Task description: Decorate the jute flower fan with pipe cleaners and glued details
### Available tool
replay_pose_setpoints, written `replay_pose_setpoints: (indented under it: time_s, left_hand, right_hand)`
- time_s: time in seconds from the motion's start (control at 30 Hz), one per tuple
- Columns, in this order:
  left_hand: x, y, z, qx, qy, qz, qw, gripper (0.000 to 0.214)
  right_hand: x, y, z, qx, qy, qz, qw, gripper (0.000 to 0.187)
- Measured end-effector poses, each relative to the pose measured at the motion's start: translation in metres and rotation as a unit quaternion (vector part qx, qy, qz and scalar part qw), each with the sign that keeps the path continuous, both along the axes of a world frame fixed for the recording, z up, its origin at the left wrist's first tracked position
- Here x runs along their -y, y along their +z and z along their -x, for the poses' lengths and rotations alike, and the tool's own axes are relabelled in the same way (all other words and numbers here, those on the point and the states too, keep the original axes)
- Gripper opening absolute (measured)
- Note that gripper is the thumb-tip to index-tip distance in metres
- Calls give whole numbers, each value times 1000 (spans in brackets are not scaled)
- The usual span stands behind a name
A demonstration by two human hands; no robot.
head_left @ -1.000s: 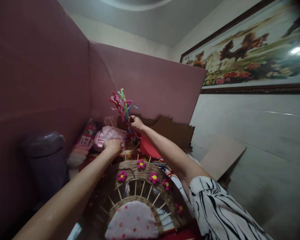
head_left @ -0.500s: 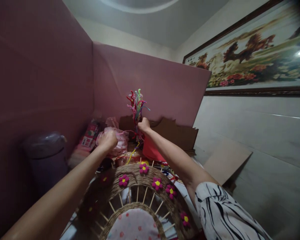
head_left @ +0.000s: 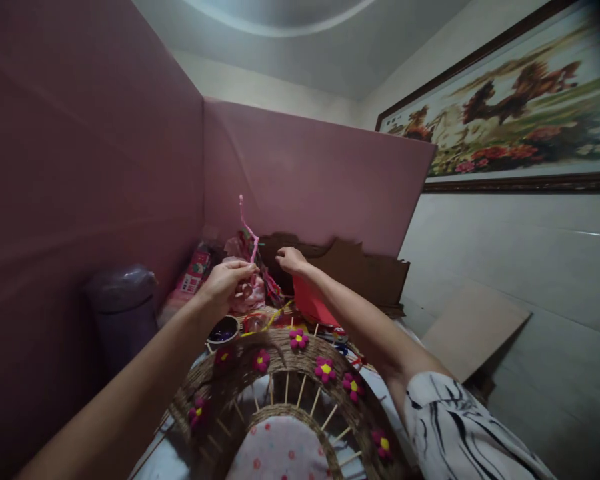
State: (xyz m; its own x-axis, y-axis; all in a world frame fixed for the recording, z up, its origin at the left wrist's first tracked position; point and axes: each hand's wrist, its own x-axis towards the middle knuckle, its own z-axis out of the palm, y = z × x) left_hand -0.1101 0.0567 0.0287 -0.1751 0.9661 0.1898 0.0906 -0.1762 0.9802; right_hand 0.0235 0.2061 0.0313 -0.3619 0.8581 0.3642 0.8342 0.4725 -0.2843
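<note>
Left hand (head_left: 230, 283) now pinches 1 pink stem (head_left: 255, 244); half-open right hand (head_left: 291, 260) released the bundle (head_left: 271, 284)

You can make out no word or number for certain. Left of your left fingers (head_left: 241, 267), the pink package (head_left: 196, 268) bears blurred lettering; high and right of your right fingers (head_left: 285, 253), the framed picture (head_left: 510, 113) carries tiny, illegible marks.

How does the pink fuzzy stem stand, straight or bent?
Bent: the pink stem kinks partway up, above the left hand holding it.
</note>
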Motion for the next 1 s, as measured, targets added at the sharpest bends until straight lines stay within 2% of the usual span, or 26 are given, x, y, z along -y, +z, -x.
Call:
replay_pose_setpoints:
  time_s: [0.07,0.13,0.2,0.27,0.3,0.37,0.47,0.57,0.63,0.77,0.9,1.0]
  left_hand:
    - [10,0,-6,62,-51,12,997,10]
    - [20,-2,-13,135,-100,26,985,11]
    - [29,-5,-20,177,-142,38,973,14]
    - [41,-10,-29,179,-175,45,967,17]
    - [47,-12,-34,181,-190,48,964,19]
    - [62,-16,-44,184,-212,52,958,20]
    - [85,-17,-61,187,-232,30,954,22]
    - [103,-17,-74,210,-219,-40,952,25]
    - [112,-18,-79,205,-230,-74,948,22]
    - [123,-29,-80,141,-291,-96,941,20]
    - [130,-45,-71,21,-261,-128,957,18]
    - [127,-57,-60,-47,-237,-138,960,21]
  right_hand:
    - [24,4,-5,-56,59,13,997,37]
    - [54,5,-13,-132,140,44,980,48]
    - [89,2,-22,-316,269,152,897,55]
    - [123,-2,-34,-421,298,201,833,47]
    - [139,-3,-39,-455,288,206,817,41]
    - [167,-4,-51,-497,254,199,806,36]
    - [198,-2,-68,-528,207,138,812,33]
    - [222,-2,-82,-540,166,71,822,33]
    - [236,-7,-90,-547,142,50,823,34]
    - [258,-30,-98,-593,98,65,797,35]
    - [270,-60,-90,-641,51,91,760,37]
    - [270,-73,-75,-644,26,71,761,34]
